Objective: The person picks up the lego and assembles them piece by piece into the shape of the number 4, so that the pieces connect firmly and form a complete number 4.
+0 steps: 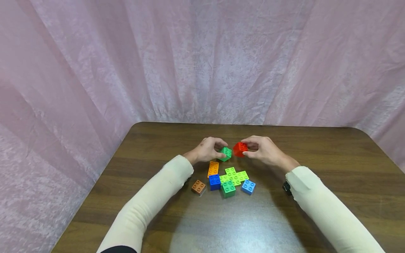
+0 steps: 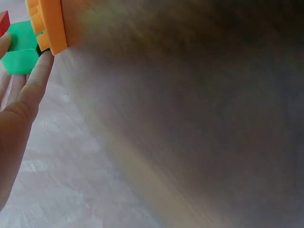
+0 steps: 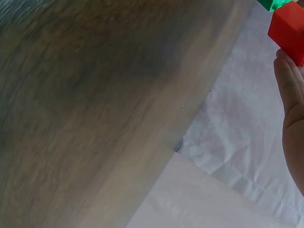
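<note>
My left hand (image 1: 209,149) pinches a green toy building brick (image 1: 226,154), its studs tilted toward the head camera. Just to the right, a red brick (image 1: 239,149) is held between the thumb and fingers of my right hand (image 1: 263,149). A small gap separates the two bricks in the head view. In the left wrist view, the green brick (image 2: 23,45) sits between thumb and fingers, beside an orange brick (image 2: 53,23). The right wrist view catches the red brick (image 3: 288,29) at its upper right edge, with fingers of the right hand (image 3: 293,109) against it.
Nearer the body lie a lime-green cross-shaped group (image 1: 233,177), a dark blue brick (image 1: 214,182), another green brick (image 1: 228,189), a light blue brick (image 1: 248,187) and a brown brick (image 1: 198,187). A pink curtain (image 1: 227,63) hangs behind the wooden table (image 1: 335,154).
</note>
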A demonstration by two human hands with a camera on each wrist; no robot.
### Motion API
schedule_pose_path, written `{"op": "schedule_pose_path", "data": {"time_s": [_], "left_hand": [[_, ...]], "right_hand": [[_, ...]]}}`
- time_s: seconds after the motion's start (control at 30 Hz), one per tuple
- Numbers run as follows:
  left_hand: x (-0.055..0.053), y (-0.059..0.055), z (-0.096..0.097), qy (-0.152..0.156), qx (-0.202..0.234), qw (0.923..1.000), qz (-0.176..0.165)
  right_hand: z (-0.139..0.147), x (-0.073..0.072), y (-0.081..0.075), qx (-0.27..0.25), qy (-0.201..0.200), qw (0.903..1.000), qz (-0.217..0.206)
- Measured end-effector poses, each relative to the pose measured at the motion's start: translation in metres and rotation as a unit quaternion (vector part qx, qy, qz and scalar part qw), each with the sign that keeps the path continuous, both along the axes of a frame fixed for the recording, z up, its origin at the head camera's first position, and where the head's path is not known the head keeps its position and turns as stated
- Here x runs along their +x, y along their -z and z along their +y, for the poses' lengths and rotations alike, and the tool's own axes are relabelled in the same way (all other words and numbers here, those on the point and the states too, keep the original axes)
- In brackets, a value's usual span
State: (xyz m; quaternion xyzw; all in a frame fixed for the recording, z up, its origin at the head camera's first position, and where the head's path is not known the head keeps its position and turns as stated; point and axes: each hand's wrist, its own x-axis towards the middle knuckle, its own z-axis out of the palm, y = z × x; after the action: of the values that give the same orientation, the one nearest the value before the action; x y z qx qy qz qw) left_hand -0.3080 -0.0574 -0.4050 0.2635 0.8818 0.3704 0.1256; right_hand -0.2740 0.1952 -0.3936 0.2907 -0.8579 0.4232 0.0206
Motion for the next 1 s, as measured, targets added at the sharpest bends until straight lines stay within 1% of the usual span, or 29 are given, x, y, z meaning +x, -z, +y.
{"op": "schedule_pose_path", "data": {"time_s": [0.1, 0.3, 0.43, 0.67, 0.87, 1.0], "left_hand": [[-0.001, 0.001, 0.002, -0.006, -0.001, 1.0000, -0.005], [-0.001, 0.002, 0.003, -0.009, -0.021, 0.9997, -0.004], [0.000, 0.002, 0.003, -0.014, -0.019, 0.9997, -0.006], [0.002, 0.002, 0.002, -0.017, -0.021, 0.9996, 0.001], [0.003, 0.003, 0.003, -0.013, -0.015, 0.9998, 0.000], [0.003, 0.002, 0.004, -0.012, -0.018, 0.9998, 0.004]], "right_hand": [[-0.002, 0.000, -0.001, -0.001, -0.002, 1.0000, 0.001], [-0.004, 0.000, 0.000, -0.005, -0.007, 0.9999, -0.010], [-0.006, -0.002, 0.001, -0.006, -0.009, 0.9999, -0.009], [-0.010, -0.004, 0.002, 0.008, -0.004, 1.0000, 0.000], [-0.012, -0.005, 0.003, 0.004, -0.006, 1.0000, -0.005], [-0.014, -0.005, 0.003, 0.002, -0.001, 0.9999, -0.016]]}}
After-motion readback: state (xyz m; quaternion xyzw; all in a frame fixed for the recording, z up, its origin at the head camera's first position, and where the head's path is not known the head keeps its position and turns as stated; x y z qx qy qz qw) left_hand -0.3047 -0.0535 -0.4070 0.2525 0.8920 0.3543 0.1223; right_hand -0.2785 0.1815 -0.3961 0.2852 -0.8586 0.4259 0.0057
